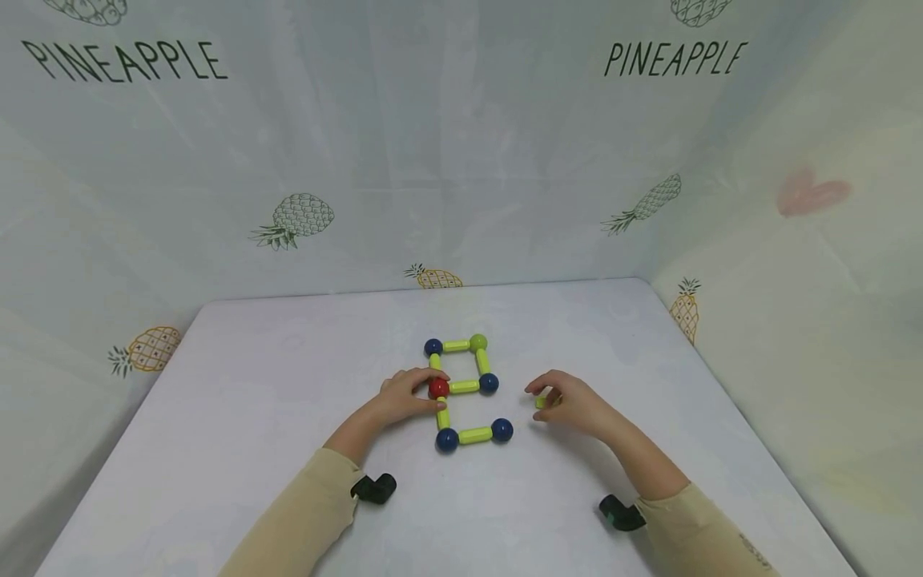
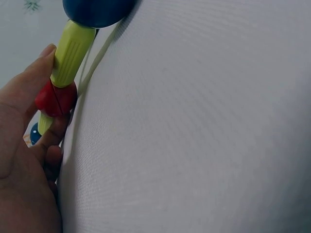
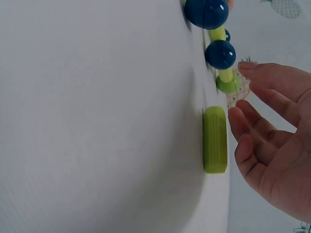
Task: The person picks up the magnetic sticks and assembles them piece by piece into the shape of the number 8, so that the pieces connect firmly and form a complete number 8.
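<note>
A flat figure of magnetic balls and yellow-green rods lies on the table. Its upper part is a square with a red ball (image 1: pixel 438 389), a green ball (image 1: pixel 478 343) and blue balls at the corners. Below the red ball, a rod (image 2: pixel 73 54) leads to a blue ball (image 1: pixel 447 440), and another rod (image 1: pixel 475 435) runs right to a blue ball (image 1: pixel 502 430). My left hand (image 1: pixel 400 397) holds the figure at the red ball, thumb against the lower rod. To the right, a loose yellow-green rod (image 3: pixel 215 141) lies under my right hand (image 1: pixel 573 403), whose fingers are spread and loosely bent.
The white table (image 1: pixel 288 353) meets a pineapple-printed cloth (image 1: pixel 433 160) at the back and sides. A black wrist device (image 1: pixel 375 488) sits at the left cuff and another black device (image 1: pixel 622 513) at the right cuff.
</note>
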`<action>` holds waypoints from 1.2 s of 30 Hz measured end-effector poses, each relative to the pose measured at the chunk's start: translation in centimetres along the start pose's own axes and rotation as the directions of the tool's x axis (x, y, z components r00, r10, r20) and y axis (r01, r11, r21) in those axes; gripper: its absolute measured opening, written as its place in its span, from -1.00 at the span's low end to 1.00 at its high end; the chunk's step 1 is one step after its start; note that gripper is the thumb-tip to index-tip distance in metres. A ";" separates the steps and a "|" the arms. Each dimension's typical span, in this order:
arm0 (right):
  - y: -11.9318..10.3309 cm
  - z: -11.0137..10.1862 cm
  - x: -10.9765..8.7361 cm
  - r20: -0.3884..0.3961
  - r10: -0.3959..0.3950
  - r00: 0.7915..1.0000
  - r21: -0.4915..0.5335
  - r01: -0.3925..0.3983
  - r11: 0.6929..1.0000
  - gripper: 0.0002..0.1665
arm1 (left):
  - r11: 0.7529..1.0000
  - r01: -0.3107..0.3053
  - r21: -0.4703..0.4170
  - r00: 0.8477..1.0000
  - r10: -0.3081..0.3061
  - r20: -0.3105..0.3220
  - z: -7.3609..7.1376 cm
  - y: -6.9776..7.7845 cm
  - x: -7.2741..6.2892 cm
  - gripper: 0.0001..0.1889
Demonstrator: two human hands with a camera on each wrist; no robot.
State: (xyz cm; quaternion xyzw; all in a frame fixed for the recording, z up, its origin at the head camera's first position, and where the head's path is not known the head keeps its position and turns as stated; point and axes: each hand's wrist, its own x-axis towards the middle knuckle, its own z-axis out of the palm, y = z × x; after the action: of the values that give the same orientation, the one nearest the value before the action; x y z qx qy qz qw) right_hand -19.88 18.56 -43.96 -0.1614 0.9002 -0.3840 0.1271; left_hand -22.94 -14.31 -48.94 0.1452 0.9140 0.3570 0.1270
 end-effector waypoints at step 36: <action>1.4 -0.5 2.1 -0.017 0.127 0.992 -0.143 -0.128 0.982 -0.74 | 1.000 0.007 0.015 1.000 -0.007 -0.006 0.1 0.2 -0.1 -0.53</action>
State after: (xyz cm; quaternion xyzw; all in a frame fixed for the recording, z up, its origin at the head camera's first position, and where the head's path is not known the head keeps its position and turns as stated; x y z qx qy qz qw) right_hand -22.27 18.98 -44.91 -0.1106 0.9345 -0.3101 0.1357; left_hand -22.83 -14.18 -48.87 0.1419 0.9175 0.3503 0.1243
